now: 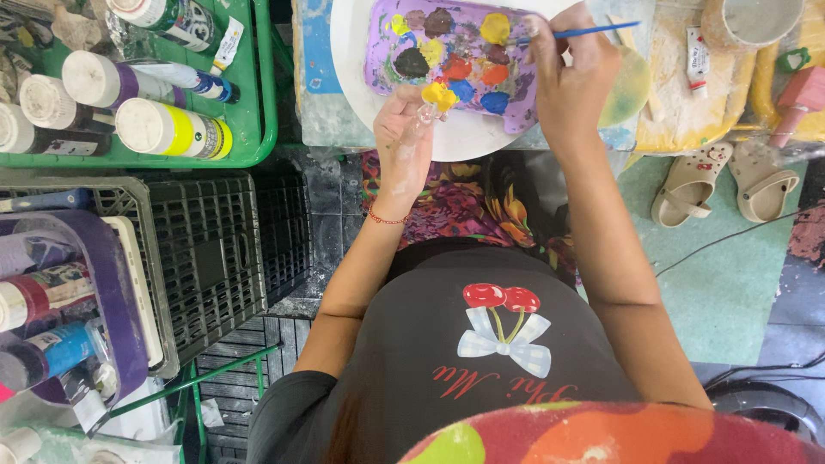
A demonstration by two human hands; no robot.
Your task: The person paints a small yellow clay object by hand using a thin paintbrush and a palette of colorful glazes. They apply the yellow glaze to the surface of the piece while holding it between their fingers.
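- Paintbrush (593, 33), blue-handled, is gripped by the right hand (571, 82) over the purple palette (455, 60).
- Small clear figurine (427, 110) is pinched in the left hand (402, 146) at the white plate (348, 51) edge.
- Paint bottles (168, 129) are laid in a green crate (258, 86).

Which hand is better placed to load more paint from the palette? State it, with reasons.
Right, probably. The right hand holds the blue-handled brush over the purple palette. The left hand is occupied, gripping a small yellow-painted piece.
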